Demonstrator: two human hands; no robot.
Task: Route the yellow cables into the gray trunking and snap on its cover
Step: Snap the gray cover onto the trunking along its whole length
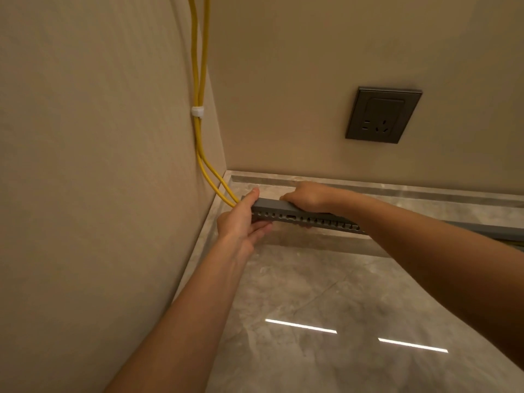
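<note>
gray wall socket [383, 114] on back wall [312, 80] | white clip [197, 112] on left wall [85, 137] | glossy marble floor [312, 293]

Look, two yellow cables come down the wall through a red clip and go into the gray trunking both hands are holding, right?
Not quite. The clip is white, not red, as the head view shows. The rest holds: the two yellow cables come down the wall through it into the gray trunking that the left hand and right hand hold.

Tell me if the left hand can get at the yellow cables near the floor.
Probably yes: the left hand grips the trunking end right beside the yellow cables, with nothing between them.
</note>
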